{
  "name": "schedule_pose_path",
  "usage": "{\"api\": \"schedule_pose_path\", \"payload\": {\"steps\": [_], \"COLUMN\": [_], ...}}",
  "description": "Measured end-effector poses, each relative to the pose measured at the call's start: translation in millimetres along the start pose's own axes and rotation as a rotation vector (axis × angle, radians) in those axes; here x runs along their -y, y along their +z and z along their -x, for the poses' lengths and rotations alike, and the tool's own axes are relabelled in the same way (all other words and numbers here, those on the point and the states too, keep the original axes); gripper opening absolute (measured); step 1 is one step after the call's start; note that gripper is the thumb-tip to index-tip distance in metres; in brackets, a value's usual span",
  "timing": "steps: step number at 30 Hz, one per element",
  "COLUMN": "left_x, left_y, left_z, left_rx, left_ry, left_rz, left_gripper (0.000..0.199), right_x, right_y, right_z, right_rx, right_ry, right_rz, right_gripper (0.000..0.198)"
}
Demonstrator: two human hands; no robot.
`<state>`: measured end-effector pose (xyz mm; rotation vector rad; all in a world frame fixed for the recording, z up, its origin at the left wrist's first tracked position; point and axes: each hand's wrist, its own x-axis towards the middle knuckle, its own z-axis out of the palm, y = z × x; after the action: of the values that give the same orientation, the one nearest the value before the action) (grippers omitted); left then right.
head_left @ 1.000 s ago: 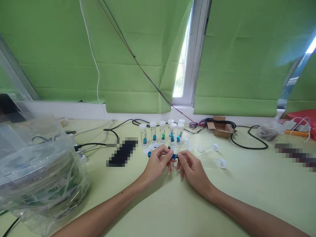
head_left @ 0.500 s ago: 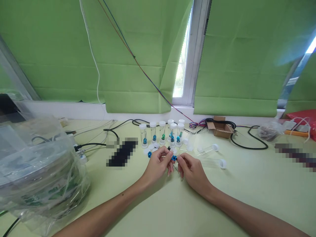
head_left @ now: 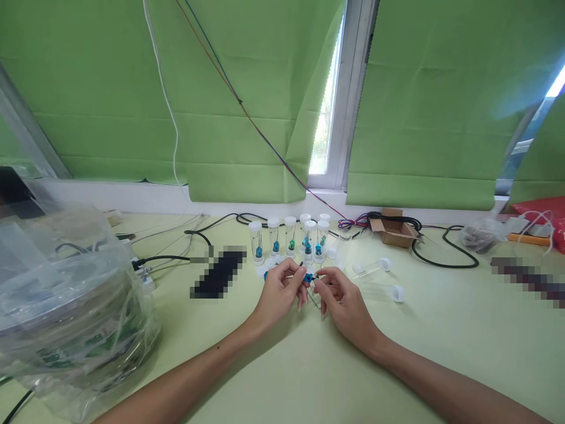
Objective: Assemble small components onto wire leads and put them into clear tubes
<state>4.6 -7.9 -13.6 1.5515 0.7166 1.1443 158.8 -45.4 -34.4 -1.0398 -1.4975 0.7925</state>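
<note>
My left hand (head_left: 282, 288) is closed, thumb and forefinger pinching a small blue part (head_left: 308, 277) with dark bits on it. My right hand (head_left: 342, 297) is closed too, its fingertips at the right end of that part, by a tiny dark piece; what they grip is too small to make out. Thin metal pins or wires show just below the fingers. Behind the hands stand several clear tubes (head_left: 273, 237) with white caps, each holding a small blue or green part on wires. Another blue piece (head_left: 266, 275) is partly hidden behind my left hand.
To the right, two clear tubes with white ends (head_left: 398, 293) lie on the pale table (head_left: 424, 353). A small open cardboard box (head_left: 394, 231) and black cables sit at the back. A large bagged spool (head_left: 75, 312) fills the left side, near a blurred dark object (head_left: 220, 275).
Both hands have shifted slightly up, and the blue part has moved a little up and left with them. My right fingertips have changed position at its right end.
</note>
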Motion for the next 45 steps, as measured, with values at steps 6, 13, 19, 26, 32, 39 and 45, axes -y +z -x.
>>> {"api": "schedule_pose_path", "payload": {"steps": [6, 13, 19, 26, 32, 39, 45], "left_x": [2, 1, -1, 0, 1, 3, 0], "left_y": [0, 1, 1, 2, 0, 0, 1], "left_z": [2, 4, 4, 4, -1, -1, 4], "left_rx": [0.035, 0.061, 0.105, 0.11, 0.018, 0.022, 0.049], "left_ry": [0.0, -0.007, -0.017, -0.023, 0.001, -0.014, 0.002], "left_rz": [-0.01, -0.016, -0.039, -0.014, 0.011, 0.029, -0.049], "left_gripper": [0.027, 0.026, 0.027, 0.027, 0.028, 0.028, 0.028], "right_x": [1, -1, -6, -10, 1, 1, -2], "right_y": [0, 0, 0, 2, 0, 0, 0], "right_z": [1, 0, 0, -1, 2, 2, 1], "right_rx": [0.046, 0.098, 0.09, 0.034, -0.044, -0.015, 0.04], "right_ry": [-0.015, -0.037, 0.009, 0.085, -0.005, -0.025, -0.038], "right_rz": [0.06, 0.071, 0.076, 0.042, -0.011, 0.034, 0.017], "right_gripper": [0.023, 0.029, 0.048, 0.058, 0.031, 0.02, 0.025]}}
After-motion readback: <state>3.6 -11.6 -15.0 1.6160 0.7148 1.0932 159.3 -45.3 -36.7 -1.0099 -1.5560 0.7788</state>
